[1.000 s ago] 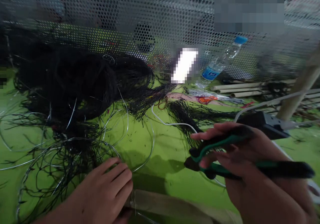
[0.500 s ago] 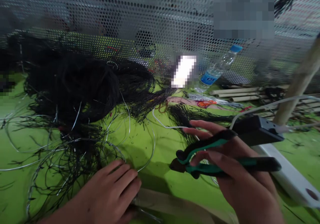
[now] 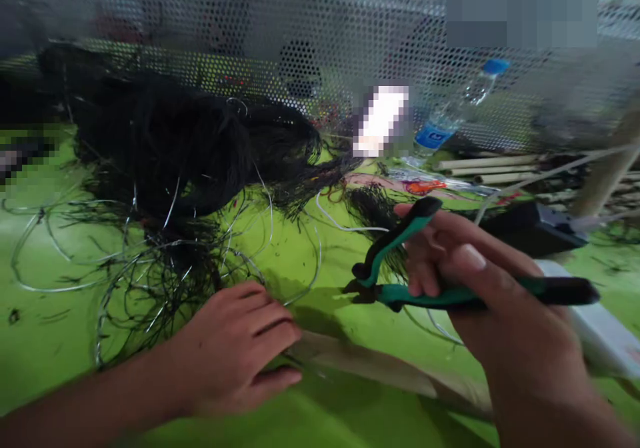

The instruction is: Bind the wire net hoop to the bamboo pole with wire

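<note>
The pliers lie across your right hand, handles spread wide and nose slightly parted, with nothing seen between the jaws. Your right fingers are curled in among the handles, the thumb across the lower one. That lower handle runs nearly level from right to left, so the nose points toward your left hand – it sits up and to the right of those fingertips, near but not touching.

Your left fingers are bent over the left end of a tan strip, thumb underneath; whether they pinch it firmly or only rest there, you can't tell from here. The strip's long axis slants down and rightward, passing below the pliers toward your right wrist.

Just above your left knuckles lies a loop of clear wire – and farther up and left, the heaped black netting on the green surface.
</note>
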`<action>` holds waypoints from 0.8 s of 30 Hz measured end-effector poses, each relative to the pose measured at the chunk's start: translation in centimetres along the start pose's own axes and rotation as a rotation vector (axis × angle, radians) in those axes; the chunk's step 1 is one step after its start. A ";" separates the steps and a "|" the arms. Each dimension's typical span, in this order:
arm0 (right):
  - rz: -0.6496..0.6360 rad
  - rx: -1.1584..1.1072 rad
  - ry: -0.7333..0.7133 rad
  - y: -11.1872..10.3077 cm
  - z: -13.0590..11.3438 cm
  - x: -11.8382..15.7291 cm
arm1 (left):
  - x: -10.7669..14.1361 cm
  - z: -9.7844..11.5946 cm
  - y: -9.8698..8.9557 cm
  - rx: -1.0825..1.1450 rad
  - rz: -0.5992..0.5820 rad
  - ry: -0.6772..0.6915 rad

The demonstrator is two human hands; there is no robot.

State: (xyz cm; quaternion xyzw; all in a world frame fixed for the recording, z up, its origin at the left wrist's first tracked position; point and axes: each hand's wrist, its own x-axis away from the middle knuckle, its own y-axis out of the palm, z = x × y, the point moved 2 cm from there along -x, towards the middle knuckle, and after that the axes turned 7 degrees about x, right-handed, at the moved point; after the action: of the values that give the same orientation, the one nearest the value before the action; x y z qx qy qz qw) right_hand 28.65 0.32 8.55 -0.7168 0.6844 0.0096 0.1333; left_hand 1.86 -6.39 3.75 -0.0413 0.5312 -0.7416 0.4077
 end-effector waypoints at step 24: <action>-0.234 -0.260 0.019 2.0 -1.0 -0.9 | 0.0 -0.5 -0.7 -0.192 -0.087 0.074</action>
State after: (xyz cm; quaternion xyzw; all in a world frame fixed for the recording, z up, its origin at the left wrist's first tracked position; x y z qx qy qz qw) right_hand 26.46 0.93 9.36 -0.8027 0.5906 0.0757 0.0330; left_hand 1.21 -5.93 4.11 -0.0757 0.6123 -0.7051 0.3495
